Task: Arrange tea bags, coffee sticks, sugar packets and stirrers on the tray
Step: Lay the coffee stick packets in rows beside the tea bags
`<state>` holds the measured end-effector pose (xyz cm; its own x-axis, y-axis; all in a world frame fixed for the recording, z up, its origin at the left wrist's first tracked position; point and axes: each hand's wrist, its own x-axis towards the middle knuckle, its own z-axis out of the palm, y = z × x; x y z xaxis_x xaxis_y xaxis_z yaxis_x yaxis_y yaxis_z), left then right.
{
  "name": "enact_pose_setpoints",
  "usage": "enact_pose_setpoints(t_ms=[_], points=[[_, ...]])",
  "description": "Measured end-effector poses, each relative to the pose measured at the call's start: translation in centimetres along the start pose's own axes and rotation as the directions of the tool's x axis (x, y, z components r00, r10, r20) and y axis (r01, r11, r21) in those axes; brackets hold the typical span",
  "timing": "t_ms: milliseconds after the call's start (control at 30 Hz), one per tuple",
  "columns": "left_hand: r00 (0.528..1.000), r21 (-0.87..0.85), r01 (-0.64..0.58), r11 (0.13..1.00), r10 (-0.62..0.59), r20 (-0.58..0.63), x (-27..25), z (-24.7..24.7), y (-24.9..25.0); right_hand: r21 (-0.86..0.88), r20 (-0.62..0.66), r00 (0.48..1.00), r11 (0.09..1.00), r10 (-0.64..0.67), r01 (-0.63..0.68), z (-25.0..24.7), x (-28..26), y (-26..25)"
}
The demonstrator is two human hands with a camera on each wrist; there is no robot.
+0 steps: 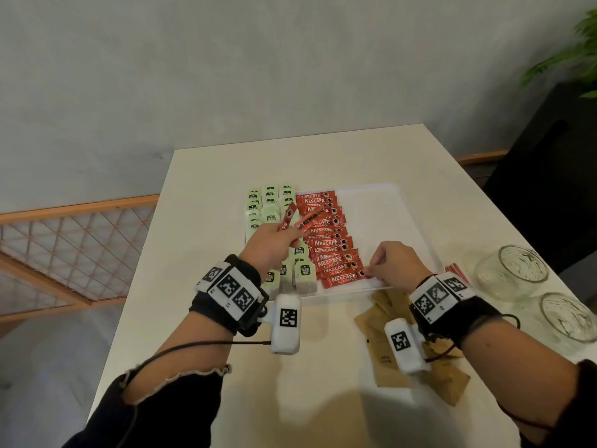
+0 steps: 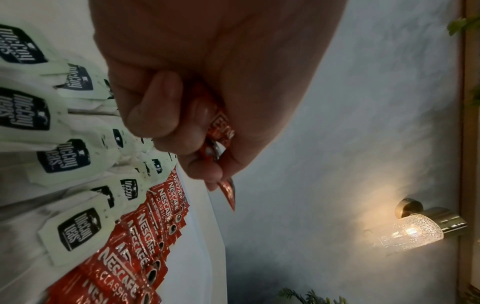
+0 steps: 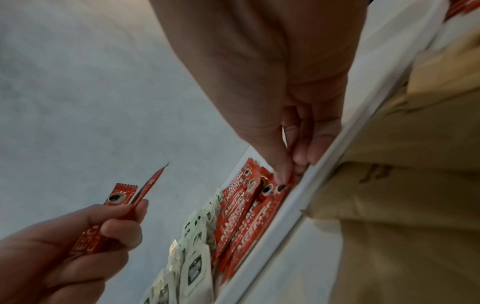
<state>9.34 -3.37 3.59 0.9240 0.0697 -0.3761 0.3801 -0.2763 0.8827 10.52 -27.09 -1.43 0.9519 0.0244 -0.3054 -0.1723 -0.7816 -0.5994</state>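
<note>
Head view: right hand pinches the nearest stick just inside the tray rim. Left hand grips two spare sticks. Advice: press the stick flat, overlapping its neighbour evenly beyond the fingertips, before releasing.

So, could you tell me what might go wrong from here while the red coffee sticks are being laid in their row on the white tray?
1. The right hand pinches the nearest red coffee stick at the white tray's near rim; a nudge could shift the overlapping row.
2. The left hand holds two spare sticks loosely fanned above the green tea bags; one might slip and disturb them.
</note>
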Motion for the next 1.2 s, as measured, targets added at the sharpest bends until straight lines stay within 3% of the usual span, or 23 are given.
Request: enact_pose_setpoints(t_ms=[200,300,367,433,533,700,833,933,1067,1200], points=[[0.992,-0.001,-0.043,0.999,0.043,0.117,-0.7,0.3,-0.1,0.097,-0.045,0.999,0.995,-0.013,0.017,0.2,0.4,0.5],[0.984,0.008,-0.073,0.997,0.07,0.164,-1.2,0.9,0.1,0.333,-0.091,0.993,0.938,-0.074,0.1,-0.8,-0.4,-1.2],[0.98,0.044,-0.134,0.99,0.126,0.153,-1.2,1.3,0.2,0.563,0.052,0.996,0.826,-0.067,0.026,-1.7,-1.1,-3.2],[0.971,0.063,-0.21,0.976,0.2,0.134,-1.2,1.6,0.1,0.649,0.197,0.974,0.76,-0.115,-0.042,-2.3,-1.8,-4.6],[0.96,0.083,-0.255,0.963,0.241,0.143,-1.2,1.6,-0.1,0.675,0.208,0.951,0.737,-0.23,0.031,-2.4,-2.3,-5.1],[0.978,0.023,-0.174,0.984,0.17,0.118,-2.0,1.4,0.6,0.681,0.111,0.965,0.726,-0.239,0.101,-2.4,-2.4,-4.4],[0.98,0.043,-0.2,0.979,0.199,0.021,-1.8,1.7,0.6,0.686,0.056,0.965,0.712,-0.256,0.149,-2.8,-2.5,-4.2],[0.975,0.065,-0.222,0.973,0.22,0.036,-2.1,1.8,0.8,0.681,0.055,0.977,0.723,-0.206,0.114,-3.2,-2.4,-4.0],[0.975,0.153,-0.218,0.964,0.221,-0.001,-1.9,1.8,0.9,0.509,0.062,0.989,0.857,-0.134,0.084,-3.4,-1.9,-2.9],[0.986,0.122,-0.148,0.981,0.156,-0.061,-2.0,1.8,1.7,0.285,0.094,0.996,0.958,0.008,-0.035,-3.5,-1.5,-0.3]])
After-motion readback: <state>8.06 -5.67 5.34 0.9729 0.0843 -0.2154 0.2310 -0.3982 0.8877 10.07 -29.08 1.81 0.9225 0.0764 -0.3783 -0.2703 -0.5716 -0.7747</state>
